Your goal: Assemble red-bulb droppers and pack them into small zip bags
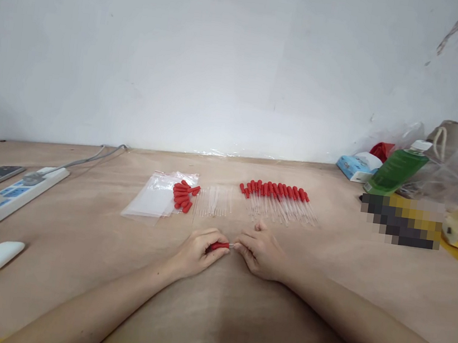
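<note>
Currently, my left hand (198, 251) grips a red bulb (220, 245); my right hand (261, 253) pinches a clear tube (231, 245), droppers (280, 189) beyond that hand.

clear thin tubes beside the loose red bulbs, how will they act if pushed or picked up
The slim, clear, straight tubes are probably light, being so thin. They may roll if nudged sideways, as they lie loose on the brown tabletop. They look fairly stiff, since they lie straight; glass or plastic, I can't tell.
</note>
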`<state>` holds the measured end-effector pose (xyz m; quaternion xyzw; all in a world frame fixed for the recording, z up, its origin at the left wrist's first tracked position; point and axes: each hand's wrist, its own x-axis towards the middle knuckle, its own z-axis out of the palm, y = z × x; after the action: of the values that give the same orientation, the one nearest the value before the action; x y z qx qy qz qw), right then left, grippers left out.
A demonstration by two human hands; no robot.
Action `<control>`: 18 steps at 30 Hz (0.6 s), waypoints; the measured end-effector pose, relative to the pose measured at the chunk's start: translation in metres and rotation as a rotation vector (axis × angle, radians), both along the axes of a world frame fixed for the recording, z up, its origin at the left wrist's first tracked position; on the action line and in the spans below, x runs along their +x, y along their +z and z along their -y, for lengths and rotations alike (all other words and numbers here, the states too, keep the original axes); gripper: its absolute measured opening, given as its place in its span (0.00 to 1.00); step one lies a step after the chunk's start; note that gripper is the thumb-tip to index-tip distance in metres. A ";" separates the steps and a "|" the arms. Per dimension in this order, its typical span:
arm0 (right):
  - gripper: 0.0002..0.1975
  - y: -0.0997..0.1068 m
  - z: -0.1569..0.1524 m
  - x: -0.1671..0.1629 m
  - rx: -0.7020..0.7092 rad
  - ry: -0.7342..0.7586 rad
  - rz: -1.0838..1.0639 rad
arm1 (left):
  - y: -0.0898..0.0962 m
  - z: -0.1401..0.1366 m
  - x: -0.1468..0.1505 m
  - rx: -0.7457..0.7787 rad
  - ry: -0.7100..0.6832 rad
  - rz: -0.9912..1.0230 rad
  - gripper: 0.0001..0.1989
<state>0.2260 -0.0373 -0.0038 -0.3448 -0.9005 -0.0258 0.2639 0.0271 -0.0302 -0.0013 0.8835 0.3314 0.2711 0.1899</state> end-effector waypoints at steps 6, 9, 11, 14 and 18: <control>0.12 0.015 0.000 0.006 -0.026 -0.036 0.081 | 0.002 -0.005 -0.002 -0.036 0.049 0.089 0.09; 0.09 0.021 0.001 0.013 -0.048 -0.099 0.121 | 0.001 -0.009 -0.008 -0.029 0.126 0.114 0.10; 0.09 0.023 -0.002 0.019 -0.150 -0.202 0.056 | -0.001 -0.012 -0.012 -0.053 0.200 0.109 0.14; 0.08 0.027 -0.015 0.027 -0.459 -0.383 -0.158 | -0.005 -0.015 -0.016 -0.119 0.213 0.072 0.14; 0.13 0.034 -0.043 0.027 -0.580 -0.531 -0.308 | -0.004 -0.015 -0.014 -0.096 0.138 0.017 0.10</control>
<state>0.2526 0.0054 0.0302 -0.6246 -0.7003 0.2134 0.2718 0.0130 -0.0147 -0.0050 0.8461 0.4026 0.2749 0.2155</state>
